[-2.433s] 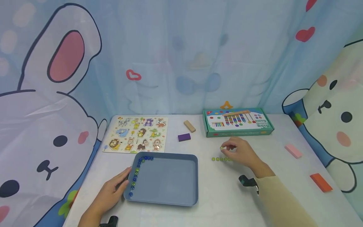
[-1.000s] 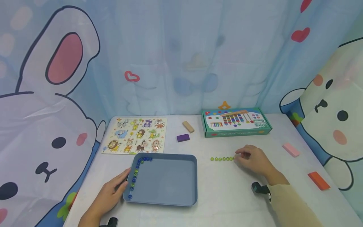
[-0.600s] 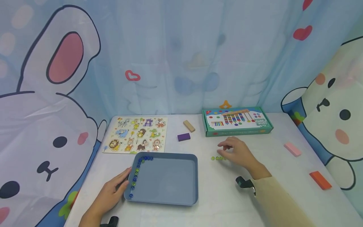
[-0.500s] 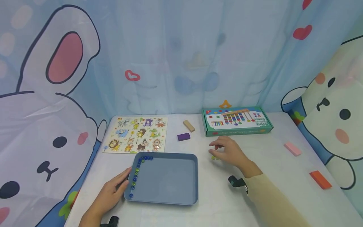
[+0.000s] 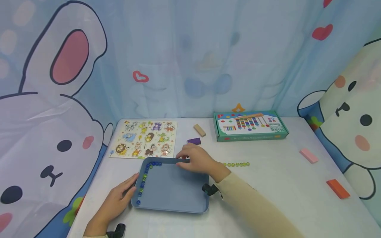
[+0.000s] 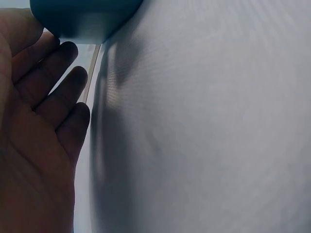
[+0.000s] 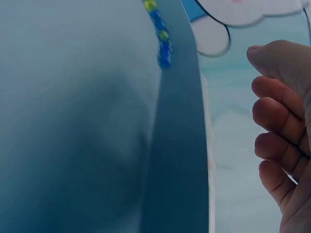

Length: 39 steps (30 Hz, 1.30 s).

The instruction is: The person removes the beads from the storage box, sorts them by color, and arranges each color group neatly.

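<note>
A blue-grey tray (image 5: 169, 210) lies on the white table with blue and yellow-green glass marbles (image 5: 138, 202) lined along its left side and far left corner. My left hand (image 5: 119, 195) rests against the tray's left wall with relaxed fingers; the left wrist view shows its fingertips beside the wall (image 6: 87, 22). Over the tray's far rim hovers my right hand (image 5: 196, 158). Its thumb and loosely bent fingers stand apart in the right wrist view, with nothing seen between them. Right of the tray, several yellow-green marbles (image 5: 237, 164) form a straight row on the table.
An animal puzzle board (image 5: 143, 138) sits behind the tray. Near it are a purple block (image 5: 194, 141) and a tan block (image 5: 199, 130). A green game box (image 5: 251, 127) stands at the back; pink (image 5: 308, 155) and orange (image 5: 338, 189) blocks lie at right.
My right hand set a yellow-green marble at the right end of the row, let go, and swept left to the tray's far rim. My left hand stays at the tray.
</note>
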{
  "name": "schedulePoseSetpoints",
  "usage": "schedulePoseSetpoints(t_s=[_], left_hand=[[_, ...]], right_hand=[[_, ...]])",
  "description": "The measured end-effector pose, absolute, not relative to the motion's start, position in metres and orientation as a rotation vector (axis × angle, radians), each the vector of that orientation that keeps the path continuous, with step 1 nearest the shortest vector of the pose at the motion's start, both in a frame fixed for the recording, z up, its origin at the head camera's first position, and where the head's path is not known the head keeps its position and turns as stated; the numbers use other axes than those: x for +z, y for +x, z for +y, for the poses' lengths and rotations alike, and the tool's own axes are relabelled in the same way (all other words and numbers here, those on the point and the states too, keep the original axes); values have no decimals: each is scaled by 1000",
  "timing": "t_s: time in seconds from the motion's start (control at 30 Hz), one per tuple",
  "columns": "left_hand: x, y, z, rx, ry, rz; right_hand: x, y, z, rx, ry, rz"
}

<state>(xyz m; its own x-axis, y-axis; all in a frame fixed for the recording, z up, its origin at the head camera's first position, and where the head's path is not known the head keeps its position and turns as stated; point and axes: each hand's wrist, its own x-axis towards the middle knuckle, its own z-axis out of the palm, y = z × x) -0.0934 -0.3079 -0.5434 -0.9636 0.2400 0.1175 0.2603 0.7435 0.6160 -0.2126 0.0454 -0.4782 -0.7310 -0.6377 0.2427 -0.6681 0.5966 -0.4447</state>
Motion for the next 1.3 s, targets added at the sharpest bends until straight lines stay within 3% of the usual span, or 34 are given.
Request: schedulePoseSetpoints(t_s=[0.7,1.3], left_hand=[[-542,-95,-308,-1073,-402,-2914],[-544,-95,-308,-1121,-406,-2905]], right_hand=[[-507,-201,-60,554,1422,-2803],[-525,-194,-89,569,1490,-2800]])
